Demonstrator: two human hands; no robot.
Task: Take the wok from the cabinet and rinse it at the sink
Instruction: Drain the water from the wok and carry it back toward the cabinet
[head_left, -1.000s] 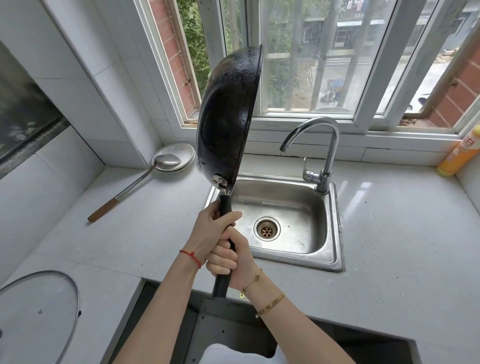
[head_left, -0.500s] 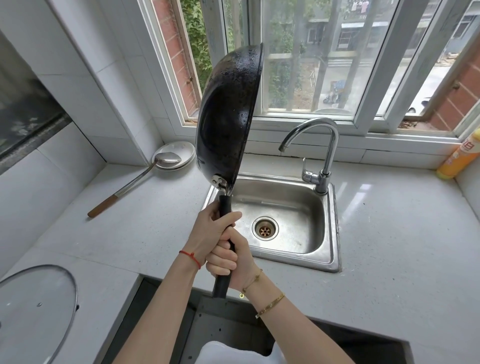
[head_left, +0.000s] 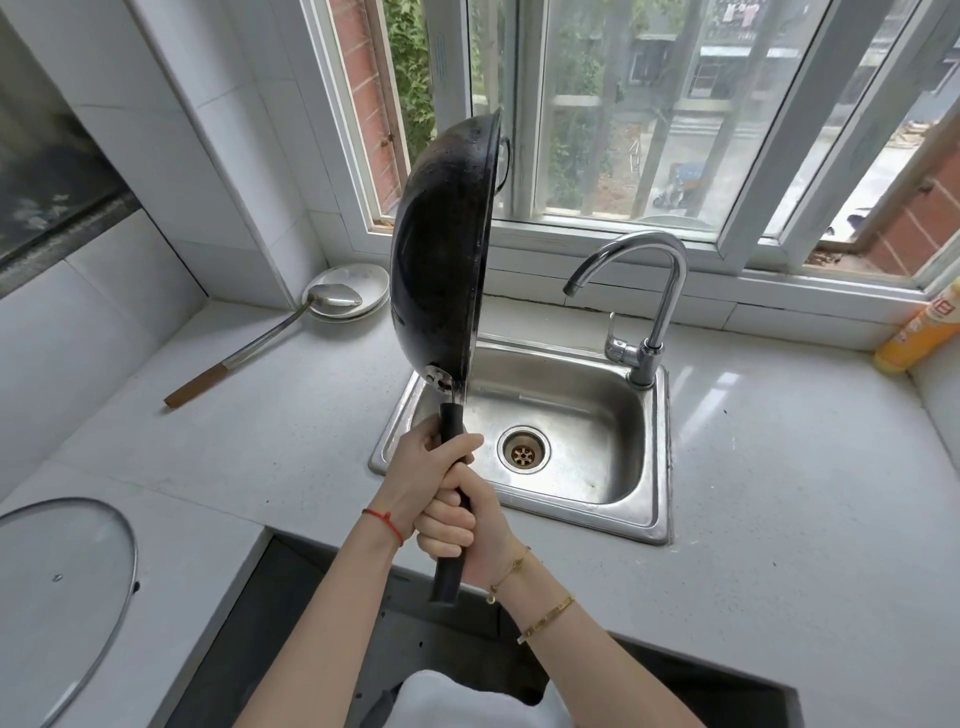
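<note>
Fingers of left hand (head_left: 423, 467) and right hand (head_left: 457, 525) closed around wok (head_left: 441, 249) handle, wok on edge above sink (head_left: 644, 514)

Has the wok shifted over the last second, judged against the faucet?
No. The wok stands on edge at the same spot left of the faucet, over the sink's left rim, both hands on its handle.

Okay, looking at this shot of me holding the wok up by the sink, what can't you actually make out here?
All in the head view:
- Inside of the wok: turned edge-on, facing away.
- Part of the plate: behind the wok.
- Glass lid: cut by the left edge.
- Yellow bottle: cut by the right edge, label unreadable.
- Whether the faucet is running: no water visible.
</note>
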